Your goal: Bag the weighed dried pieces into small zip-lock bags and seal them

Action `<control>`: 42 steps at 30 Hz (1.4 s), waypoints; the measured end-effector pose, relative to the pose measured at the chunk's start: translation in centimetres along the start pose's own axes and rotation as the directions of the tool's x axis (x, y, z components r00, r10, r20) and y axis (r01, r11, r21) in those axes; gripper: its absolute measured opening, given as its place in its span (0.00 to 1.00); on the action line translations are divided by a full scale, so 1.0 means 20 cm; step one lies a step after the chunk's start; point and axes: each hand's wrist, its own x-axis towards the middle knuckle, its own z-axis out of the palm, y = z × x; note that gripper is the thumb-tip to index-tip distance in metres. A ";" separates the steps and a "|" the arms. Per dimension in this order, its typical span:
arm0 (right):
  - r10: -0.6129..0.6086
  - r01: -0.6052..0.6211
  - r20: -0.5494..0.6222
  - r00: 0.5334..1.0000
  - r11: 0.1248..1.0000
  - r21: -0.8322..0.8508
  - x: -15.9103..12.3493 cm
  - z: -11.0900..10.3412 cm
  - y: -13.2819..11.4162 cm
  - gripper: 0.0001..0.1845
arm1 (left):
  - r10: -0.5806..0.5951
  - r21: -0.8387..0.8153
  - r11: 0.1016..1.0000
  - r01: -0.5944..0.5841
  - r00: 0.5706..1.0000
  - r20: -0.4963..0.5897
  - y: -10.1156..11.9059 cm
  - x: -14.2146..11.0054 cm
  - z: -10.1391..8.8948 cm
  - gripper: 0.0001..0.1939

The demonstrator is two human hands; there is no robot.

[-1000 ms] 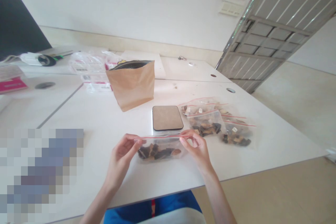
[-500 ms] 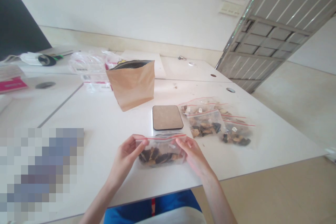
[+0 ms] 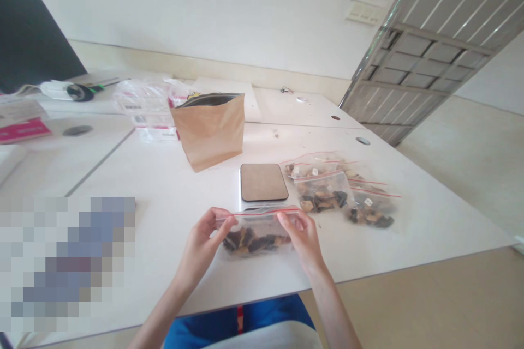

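Note:
Both my hands pinch the red-lined zip top of a clear zip-lock bag [image 3: 257,234] holding dark and tan dried pieces, just in front of a small digital scale [image 3: 264,182] with a tan top. My left hand [image 3: 200,245] holds the bag's left end, and my right hand [image 3: 301,237] holds its right end. Three similar filled bags [image 3: 321,192] lie to the right of the scale, overlapping one another. A brown kraft stand-up pouch [image 3: 208,131] stands open behind the scale.
The white table [image 3: 164,185] has a front edge just beyond my arms. Labelled plastic packets [image 3: 145,106] lie behind the pouch. A dark monitor [image 3: 28,32] and a pink booklet [image 3: 24,132] are at the far left. A pixelated patch hides the lower left.
My hands have drawn slightly closer along the bag's top, and the bag's contents sit a little lower. The whole view has shifted slightly.

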 end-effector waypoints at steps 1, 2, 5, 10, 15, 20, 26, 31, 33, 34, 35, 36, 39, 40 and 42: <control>0.031 -0.031 0.031 0.999 0.999 0.018 0.00 0.00 0.00 0.14 | 0.000 -0.027 1.000 0.000 1.000 0.003 0.00 0.00 0.00 0.17; 0.066 -0.069 0.065 0.996 0.997 0.046 0.01 -0.01 0.00 0.15 | -0.001 -0.053 0.999 0.001 1.000 0.004 0.01 0.00 0.00 0.17; 0.130 -0.148 0.141 0.981 0.981 0.127 0.02 -0.01 0.00 0.17 | -0.027 -0.080 0.996 0.030 0.999 0.030 0.02 -0.02 0.01 0.17; 0.180 -0.195 0.152 0.972 0.977 0.087 0.00 0.02 -0.03 0.16 | -0.106 -0.054 0.992 0.113 0.988 0.116 0.03 -0.04 0.01 0.17; 0.180 -0.191 0.158 0.971 0.980 0.055 -0.02 0.02 -0.08 0.15 | -0.047 -0.017 0.999 0.047 0.998 0.048 0.01 -0.05 0.02 0.16; 0.066 -0.070 0.144 0.987 0.997 0.023 -0.03 0.04 -0.08 0.12 | 0.003 0.030 1.000 -0.003 1.000 -0.025 0.02 -0.05 0.02 0.15; -0.045 0.052 0.268 0.962 0.998 -0.021 0.00 0.03 -0.07 0.12 | 0.084 0.038 0.996 -0.083 0.996 -0.042 0.04 -0.03 -0.03 0.14; -0.245 0.295 0.240 0.939 0.933 -0.204 0.03 -0.07 -0.23 0.21 | 0.154 0.081 0.985 -0.155 0.988 0.020 0.04 -0.07 -0.05 0.11; -0.337 0.445 0.319 0.886 0.813 -0.376 0.02 -0.06 -0.33 0.17 | 0.189 0.118 0.974 -0.193 0.981 0.043 0.04 -0.09 -0.04 0.10; -0.349 0.516 0.410 0.843 0.739 -0.433 0.02 -0.05 -0.37 0.14 | 0.203 0.132 0.969 -0.208 0.978 0.054 0.04 -0.09 -0.03 0.10; -0.333 0.577 0.507 0.795 0.673 -0.463 0.01 -0.02 -0.40 0.11 | 0.216 0.144 0.964 -0.222 0.975 0.059 0.05 -0.10 -0.02 0.09; -0.305 0.623 0.584 0.752 0.620 -0.477 0.01 0.01 -0.43 0.09 | 0.230 0.154 0.959 -0.236 0.971 0.059 0.05 -0.10 -0.02 0.09; -0.260 0.710 0.696 0.669 0.501 -0.495 0.03 0.08 -0.46 0.06 | 0.250 0.182 0.950 -0.255 0.967 0.052 0.06 -0.10 0.00 0.09; -0.265 0.730 0.710 0.653 0.469 -0.496 0.04 0.09 -0.46 0.06 | 0.253 0.191 0.947 -0.258 0.966 0.051 0.06 -0.10 0.00 0.09; -0.290 0.760 0.721 0.629 0.424 -0.492 0.05 0.11 -0.45 0.05 | 0.261 0.212 0.940 -0.266 0.964 0.053 0.06 -0.10 0.00 0.09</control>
